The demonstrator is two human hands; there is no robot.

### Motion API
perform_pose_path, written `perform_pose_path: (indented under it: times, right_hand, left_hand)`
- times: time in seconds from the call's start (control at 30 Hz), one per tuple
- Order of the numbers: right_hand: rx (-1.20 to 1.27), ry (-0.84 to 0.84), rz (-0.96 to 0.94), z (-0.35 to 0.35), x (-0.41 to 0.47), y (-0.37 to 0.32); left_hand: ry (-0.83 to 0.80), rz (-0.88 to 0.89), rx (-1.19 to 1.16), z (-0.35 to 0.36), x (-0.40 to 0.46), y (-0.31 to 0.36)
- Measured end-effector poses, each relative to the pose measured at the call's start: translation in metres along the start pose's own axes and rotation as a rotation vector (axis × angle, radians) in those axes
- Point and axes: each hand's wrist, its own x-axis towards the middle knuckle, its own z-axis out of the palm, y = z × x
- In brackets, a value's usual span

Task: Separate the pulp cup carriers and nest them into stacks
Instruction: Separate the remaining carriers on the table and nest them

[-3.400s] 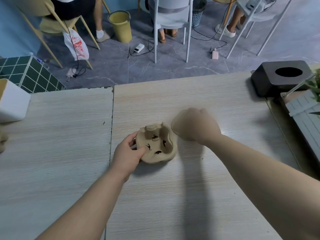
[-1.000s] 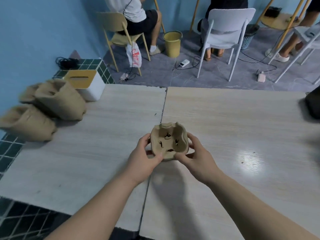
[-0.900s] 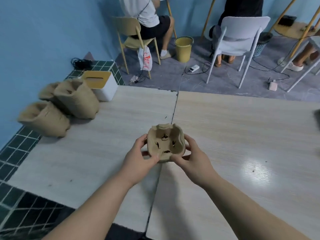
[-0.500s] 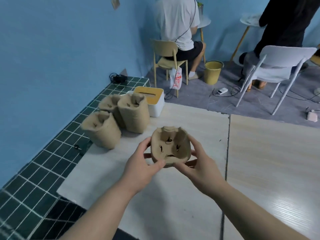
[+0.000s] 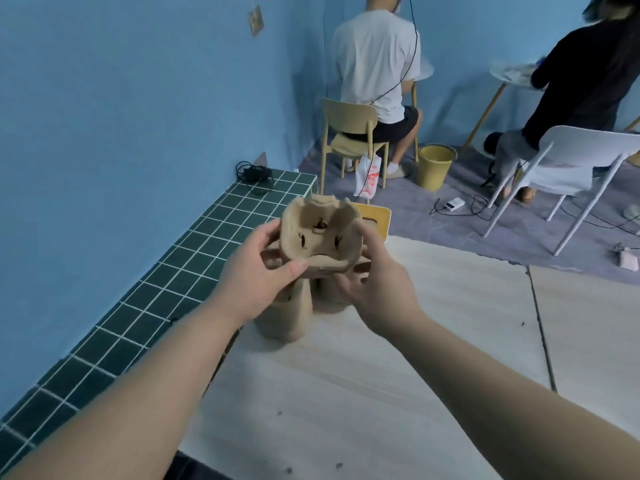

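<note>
- Left hand (image 5: 258, 277) and right hand (image 5: 375, 285) grip 1 pulp carrier (image 5: 320, 237), lifted above the table (image 5: 381, 393) near its left edge.
- 2 carrier stacks (image 5: 287, 317) visible beneath.

- 3.4 s ago the cup carrier (image 5: 320, 237) lay on the table (image 5: 398, 358), left hand (image 5: 256, 275) at its edge, right hand (image 5: 372, 285) moving blurred beside it. Now both hands hold it up in the air, thumbs on its near rim.
- Carrier was over the middle of the table; now it is over the left end, just above the carrier stacks (image 5: 287, 313), which it partly hides.
- View turned left & up: stacks came from the left edge to the centre; blue wall (image 5: 138, 116) and green tiles (image 5: 173, 265) now fill the left side.
</note>
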Motion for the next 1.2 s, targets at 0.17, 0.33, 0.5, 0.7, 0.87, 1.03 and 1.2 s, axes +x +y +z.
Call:
perform_pose_path:
  times: [0.17, 0.33, 0.5, 0.7, 0.87, 1.03, 1.2]
  right_hand:
    - [-0.14, 0.015, -0.068, 0.015, 0.054, -0.019]
    - [-0.246, 0.017, -0.019, 0.041, 0.091, -0.022]
    - [-0.315, 0.015, 0.089, 0.069, 0.109, -0.018]
    - [-0.44, 0.012, 0.152, 0.094, 0.115, -0.005]
    - [-0.488, -0.003, 0.187, 0.103, 0.114, 0.001]
    - [-0.527, -0.005, 0.185, 0.108, 0.116, 0.002]
    - [-0.565, 0.015, 0.157, 0.114, 0.112, 0.002]
  left_hand:
    - [0.019, 0.02, 0.018, -0.031, 0.047, -0.009]
    - [-0.051, 0.035, 0.011, -0.051, 0.094, -0.033]
    - [-0.16, 0.021, 0.008, -0.057, 0.125, -0.063]
    - [-0.267, -0.005, -0.014, -0.054, 0.144, -0.097]
    - [-0.333, -0.027, -0.035, -0.049, 0.147, -0.11]
    - [-0.351, -0.05, -0.007, -0.05, 0.149, -0.116]
    - [-0.375, -0.069, -0.004, -0.046, 0.151, -0.125]
